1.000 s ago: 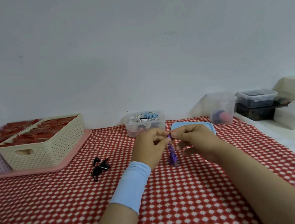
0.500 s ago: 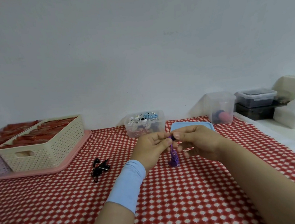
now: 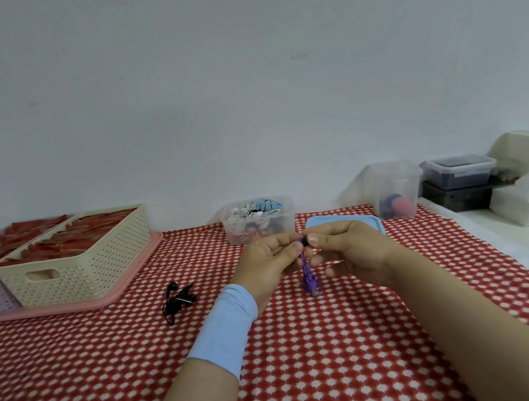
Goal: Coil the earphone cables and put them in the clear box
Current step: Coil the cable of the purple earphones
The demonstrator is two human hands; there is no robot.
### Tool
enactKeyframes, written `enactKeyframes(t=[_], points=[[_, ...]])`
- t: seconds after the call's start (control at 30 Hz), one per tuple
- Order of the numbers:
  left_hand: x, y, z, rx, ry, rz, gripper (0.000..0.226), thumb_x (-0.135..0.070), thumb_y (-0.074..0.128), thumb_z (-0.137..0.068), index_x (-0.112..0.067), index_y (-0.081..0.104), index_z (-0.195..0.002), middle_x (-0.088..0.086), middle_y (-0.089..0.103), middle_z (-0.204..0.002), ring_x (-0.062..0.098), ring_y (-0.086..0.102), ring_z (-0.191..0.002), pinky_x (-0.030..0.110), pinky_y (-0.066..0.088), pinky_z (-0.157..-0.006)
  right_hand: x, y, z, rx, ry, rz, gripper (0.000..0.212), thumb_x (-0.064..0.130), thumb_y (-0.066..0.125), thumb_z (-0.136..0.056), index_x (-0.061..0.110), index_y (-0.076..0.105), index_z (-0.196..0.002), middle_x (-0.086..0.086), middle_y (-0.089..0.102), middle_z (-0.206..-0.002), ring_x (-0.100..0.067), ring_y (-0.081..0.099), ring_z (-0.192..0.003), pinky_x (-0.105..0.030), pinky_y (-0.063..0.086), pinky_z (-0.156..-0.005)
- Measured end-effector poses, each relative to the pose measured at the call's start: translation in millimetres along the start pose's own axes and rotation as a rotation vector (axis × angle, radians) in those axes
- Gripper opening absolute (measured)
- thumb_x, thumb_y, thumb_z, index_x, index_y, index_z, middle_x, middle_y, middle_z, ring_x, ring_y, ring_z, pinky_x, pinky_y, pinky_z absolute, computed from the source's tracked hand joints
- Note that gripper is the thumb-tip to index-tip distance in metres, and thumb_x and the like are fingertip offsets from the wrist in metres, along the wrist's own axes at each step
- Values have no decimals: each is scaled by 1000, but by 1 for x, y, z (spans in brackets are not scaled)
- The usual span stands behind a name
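1. A light-blue wristband (image 3: 223,332) is sitting on the left forearm, above the red-and-white checked tablecloth (image 3: 309,376).
2. The left hand (image 3: 268,264) and the right hand (image 3: 353,249) are meeting over the cloth. Both are pinching the top of the purple earphone cable (image 3: 308,277) between thumb and curled fingers.
3. The cable is hanging from that pinch as a narrow, bunched bundle of thin purple loops. Whether its lower end is touching the cloth cannot be told.
4. A black earphone set (image 3: 178,300) is lying in a loose tangle on the cloth, left of the hands and apart from them.
5. A blue lid (image 3: 372,221) is lying flat just behind the right hand.
6. The clear box (image 3: 260,230) is standing open beside the lid, near the wall, holding white, blue and darker cables.
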State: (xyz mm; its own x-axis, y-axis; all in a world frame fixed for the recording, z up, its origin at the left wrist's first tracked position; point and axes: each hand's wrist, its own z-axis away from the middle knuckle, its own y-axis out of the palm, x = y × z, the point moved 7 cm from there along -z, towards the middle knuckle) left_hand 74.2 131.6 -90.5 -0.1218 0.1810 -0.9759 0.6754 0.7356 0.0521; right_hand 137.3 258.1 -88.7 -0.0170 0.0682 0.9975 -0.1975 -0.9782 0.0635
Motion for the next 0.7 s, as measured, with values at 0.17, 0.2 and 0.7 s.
enactKeyframes(t=[0.17,0.2,0.7], points=[[-4,-9,-3,-72,51,-134,12,-6,64,-92,-14,71,-97,2,77,-85,9,70,-76,23,55,-75,6,-3,2,-5,-16,44,21,21,71,-88,12,77,-105,-10,77,-100,-15,70,-77,-24,53,-56],[-6,-13,-3,-101,74,-200,11,-7,66,-91,-16,71,-95,1,77,-86,8,72,-78,21,55,-74,7,-4,3,-13,-19,59,22,20,72,-87,11,77,-106,-9,77,-101,-15,70,-77,-24,54,-57],[-11,-17,-4,-176,114,-484,15,-10,74,-84,-22,70,-91,-5,74,-87,7,70,-85,24,56,-84,29,-47,7,-306,-186,605,9,17,69,-94,20,77,-93,7,76,-101,3,66,-61,-14,49,-55]])
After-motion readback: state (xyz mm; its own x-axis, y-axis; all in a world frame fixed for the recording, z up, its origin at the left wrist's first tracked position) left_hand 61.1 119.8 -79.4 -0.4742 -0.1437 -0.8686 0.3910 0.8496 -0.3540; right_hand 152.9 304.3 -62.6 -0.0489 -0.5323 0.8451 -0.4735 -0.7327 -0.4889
